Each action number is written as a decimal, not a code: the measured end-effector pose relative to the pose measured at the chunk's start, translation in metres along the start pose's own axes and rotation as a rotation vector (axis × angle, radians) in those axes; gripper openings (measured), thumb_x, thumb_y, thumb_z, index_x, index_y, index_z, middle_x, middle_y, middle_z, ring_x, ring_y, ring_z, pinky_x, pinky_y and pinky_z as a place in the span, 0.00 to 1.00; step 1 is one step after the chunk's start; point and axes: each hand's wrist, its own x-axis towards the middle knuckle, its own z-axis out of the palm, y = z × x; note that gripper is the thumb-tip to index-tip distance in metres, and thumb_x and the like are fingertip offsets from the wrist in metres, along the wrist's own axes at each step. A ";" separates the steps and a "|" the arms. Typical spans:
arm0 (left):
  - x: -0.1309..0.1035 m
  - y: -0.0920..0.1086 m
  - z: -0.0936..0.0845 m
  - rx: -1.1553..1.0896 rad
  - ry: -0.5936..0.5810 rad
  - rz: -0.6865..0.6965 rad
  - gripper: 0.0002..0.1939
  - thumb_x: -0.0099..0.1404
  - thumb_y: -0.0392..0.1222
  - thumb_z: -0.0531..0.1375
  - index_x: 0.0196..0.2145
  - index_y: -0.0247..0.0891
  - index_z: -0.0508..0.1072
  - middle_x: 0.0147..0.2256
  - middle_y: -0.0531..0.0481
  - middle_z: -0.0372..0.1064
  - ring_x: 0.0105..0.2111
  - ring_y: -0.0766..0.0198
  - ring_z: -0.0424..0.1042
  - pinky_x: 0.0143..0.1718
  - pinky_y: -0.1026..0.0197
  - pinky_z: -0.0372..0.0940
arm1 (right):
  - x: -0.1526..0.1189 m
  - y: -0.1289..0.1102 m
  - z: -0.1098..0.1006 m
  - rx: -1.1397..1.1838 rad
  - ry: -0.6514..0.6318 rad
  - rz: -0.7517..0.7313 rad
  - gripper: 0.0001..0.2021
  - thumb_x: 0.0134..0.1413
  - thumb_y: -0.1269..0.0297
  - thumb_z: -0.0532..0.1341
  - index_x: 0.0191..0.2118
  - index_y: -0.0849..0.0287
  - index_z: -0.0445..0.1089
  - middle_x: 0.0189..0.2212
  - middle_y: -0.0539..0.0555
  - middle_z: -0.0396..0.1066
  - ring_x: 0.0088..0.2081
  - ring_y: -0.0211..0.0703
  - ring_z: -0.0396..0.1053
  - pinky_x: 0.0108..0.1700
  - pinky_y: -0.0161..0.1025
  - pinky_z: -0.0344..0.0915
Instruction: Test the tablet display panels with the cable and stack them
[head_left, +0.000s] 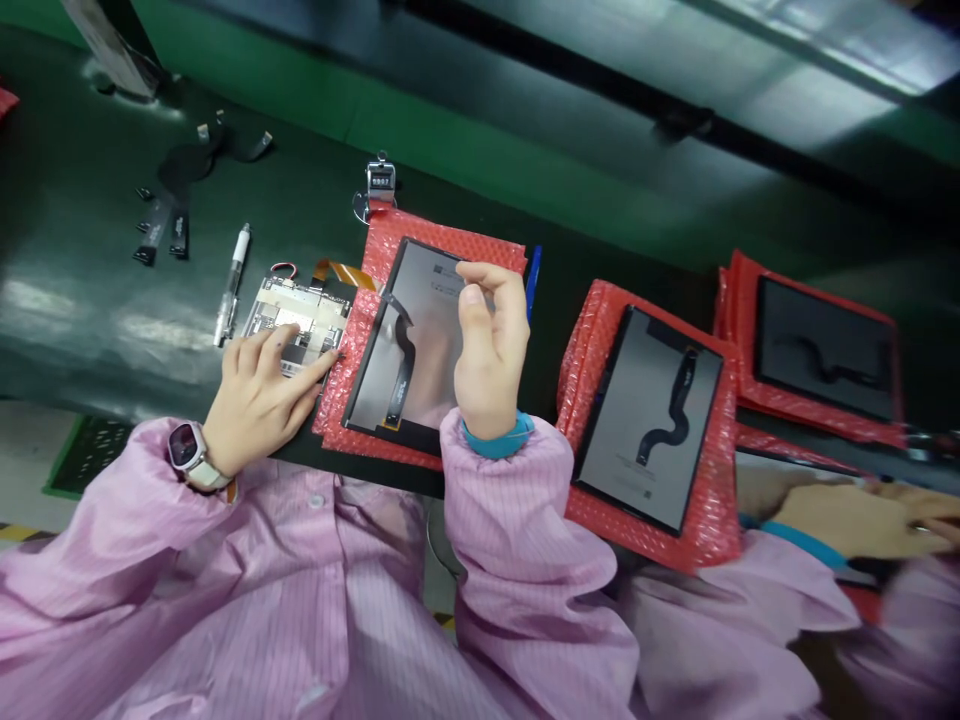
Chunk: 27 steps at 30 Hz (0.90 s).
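My left hand (262, 390) lies with its fingers spread over a bare circuit board (307, 302), fingertips touching it. An orange ribbon cable (345, 273) links the board's upper edge to the display panel (367, 375) beside it. This grey panel rests face down on red bubble wrap (349, 400), a black flex cable (403, 365) on its back. Above the panel's right side is my right hand (491, 345), fingers curled and thumb close to the index fingertip. Whatever it may pinch is too small or clear to make out.
A white pen (234, 285) and loose black flex cables (187, 170) lie to the left. A tally counter (380, 180) stands behind the bubble wrap. Rightward, another panel (652, 420) sits on red wrap, with a further panel (825, 350) beyond. A co-worker's hand (847, 520) is at lower right.
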 end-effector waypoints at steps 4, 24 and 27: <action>-0.001 0.000 0.001 0.006 -0.003 0.004 0.24 0.71 0.42 0.58 0.63 0.52 0.70 0.62 0.35 0.57 0.59 0.38 0.60 0.56 0.36 0.60 | 0.003 0.000 -0.001 0.011 0.009 0.011 0.13 0.72 0.54 0.50 0.49 0.53 0.67 0.47 0.55 0.71 0.52 0.46 0.70 0.56 0.49 0.67; -0.006 0.033 -0.004 -0.309 0.071 0.157 0.22 0.73 0.32 0.54 0.64 0.34 0.60 0.59 0.32 0.63 0.59 0.47 0.66 0.58 0.47 0.66 | -0.094 -0.032 -0.050 -0.374 -0.085 0.579 0.26 0.62 0.47 0.54 0.55 0.62 0.70 0.47 0.63 0.70 0.50 0.54 0.68 0.56 0.59 0.67; -0.004 0.050 -0.001 -0.289 0.059 0.160 0.22 0.74 0.36 0.54 0.63 0.29 0.60 0.56 0.31 0.66 0.56 0.45 0.67 0.57 0.46 0.66 | -0.098 -0.029 -0.043 -0.305 0.040 0.662 0.27 0.59 0.47 0.55 0.55 0.63 0.71 0.47 0.64 0.72 0.52 0.55 0.68 0.58 0.60 0.65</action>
